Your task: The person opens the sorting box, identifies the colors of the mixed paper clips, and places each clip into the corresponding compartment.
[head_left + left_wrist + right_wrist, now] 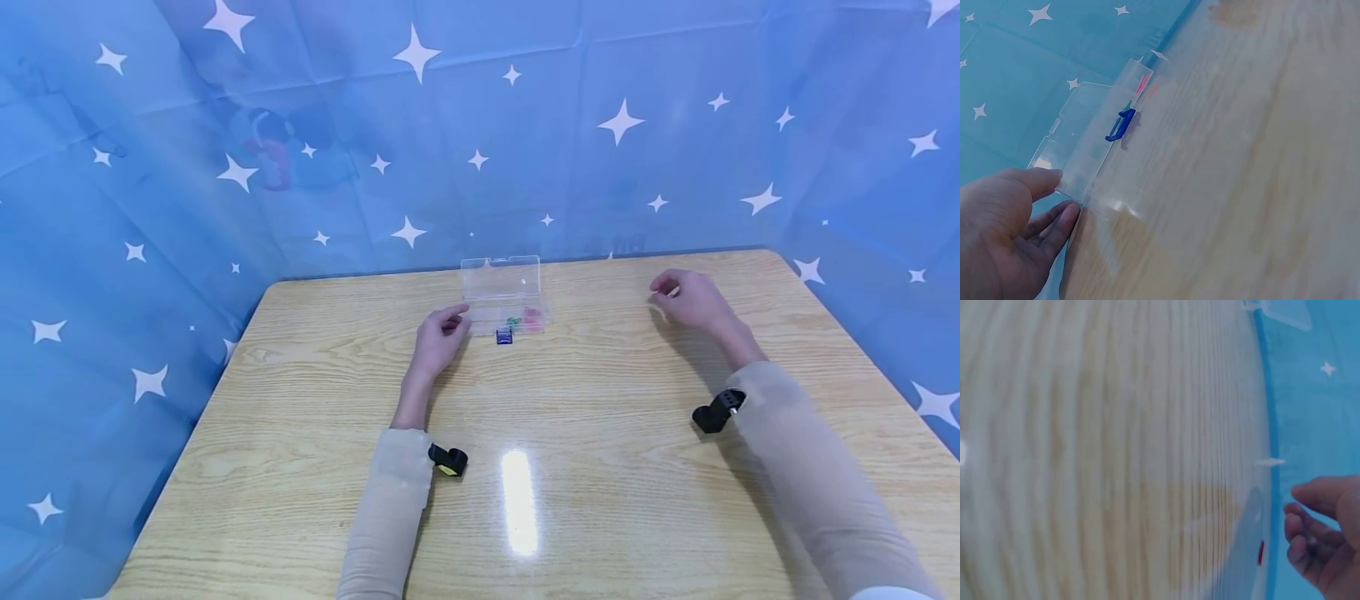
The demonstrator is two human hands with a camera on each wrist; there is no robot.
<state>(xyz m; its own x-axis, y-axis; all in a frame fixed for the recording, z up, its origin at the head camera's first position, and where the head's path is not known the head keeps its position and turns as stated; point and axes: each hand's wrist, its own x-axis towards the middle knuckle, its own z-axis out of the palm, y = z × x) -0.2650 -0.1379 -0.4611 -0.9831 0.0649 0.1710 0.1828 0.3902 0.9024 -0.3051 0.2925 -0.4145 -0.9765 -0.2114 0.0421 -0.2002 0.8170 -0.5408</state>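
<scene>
A clear plastic box (483,315), its hinged lid (501,277) standing raised, sits toward the back of the table. My left hand (441,337) holds the box's left end; the left wrist view has the thumb (1047,180) over the edge and the fingers just outside the corner. Green pieces (513,322) and pink pieces (532,319) lie in its right part. Right at the front wall is a small blue clip-like piece (504,336). Off to the right, my right hand (692,298) hovers with loosely bent fingers and nothing visible between them. A small red piece (1261,552) lies on the table near it.
The wood-grain table (315,400) meets a blue curtain (525,125) with white stars at its back edge. Black wrist cameras (448,461) sit on both sleeves. A bright light reflection shows on the tabletop in front.
</scene>
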